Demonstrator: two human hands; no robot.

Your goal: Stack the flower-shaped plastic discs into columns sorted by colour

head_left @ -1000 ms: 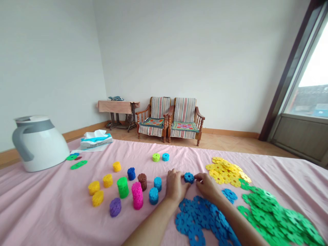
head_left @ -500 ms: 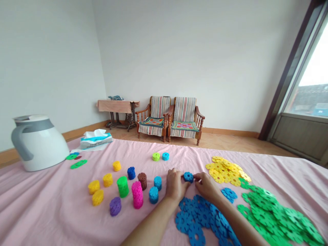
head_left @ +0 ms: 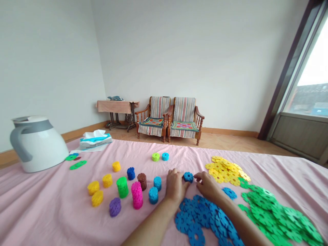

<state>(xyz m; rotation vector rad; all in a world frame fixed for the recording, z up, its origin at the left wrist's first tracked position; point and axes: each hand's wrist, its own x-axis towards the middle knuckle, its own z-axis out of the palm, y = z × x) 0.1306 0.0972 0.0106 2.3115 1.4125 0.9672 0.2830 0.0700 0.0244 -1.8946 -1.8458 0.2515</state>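
A short stack of blue snowflake discs (head_left: 188,176) stands on the pink cloth between my hands. My left hand (head_left: 176,186) is curled against its left side, the thumb in front and the fingers behind. Just right of the stack, my right hand (head_left: 208,186) has its thumb and forefinger slightly apart, with a small gap to the discs. Loose blue snowflake discs (head_left: 196,213) lie in a heap below both hands, partly covered by my right forearm. A few more blue discs (head_left: 229,193) rest to the right of my right wrist.
Left of my hands stand several stacks, among them pink (head_left: 137,195), green (head_left: 122,187), brown (head_left: 141,181) and purple (head_left: 115,207). Heaps of yellow discs (head_left: 227,169) and green discs (head_left: 276,213) lie at the right. A white jug (head_left: 43,147) and tissue box (head_left: 95,140) stand far left.
My right fingertips have drawn back slightly to the right from the blue stack. My left hand stays at the stack, and the stack has not visibly moved.
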